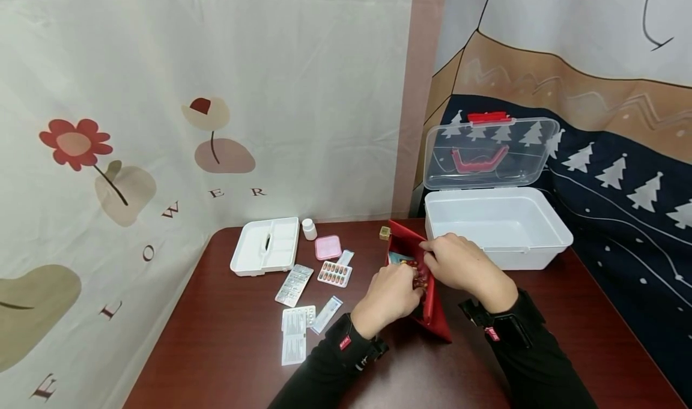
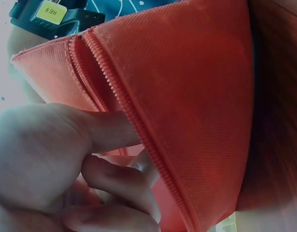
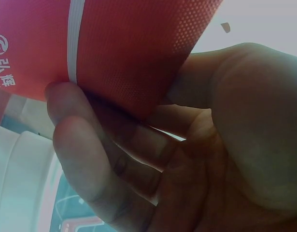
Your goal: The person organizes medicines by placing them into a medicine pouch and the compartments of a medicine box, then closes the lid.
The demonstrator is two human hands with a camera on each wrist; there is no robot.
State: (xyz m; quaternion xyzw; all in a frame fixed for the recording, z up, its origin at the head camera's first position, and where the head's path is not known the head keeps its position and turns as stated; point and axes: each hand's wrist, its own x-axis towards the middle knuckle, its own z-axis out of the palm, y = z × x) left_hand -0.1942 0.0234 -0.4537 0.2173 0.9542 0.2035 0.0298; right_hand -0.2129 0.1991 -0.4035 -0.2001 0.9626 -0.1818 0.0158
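A red zippered pouch stands on the table with its mouth unzipped, a light blue packet and reddish-brown items showing inside. My right hand pinches the pouch's far right edge; in the right wrist view its fingers lie along the red fabric, which bears a pale stripe and white print. My left hand reaches into the mouth. In the left wrist view its bent fingers pass behind the zipper edge. Whether they grip anything in there I cannot tell.
Behind my right hand stands a white plastic box with its clear lid raised. Left of the pouch lie a white divided tray, white bottle, pink case, capsule blister pack, silver blister pack and several white packets.
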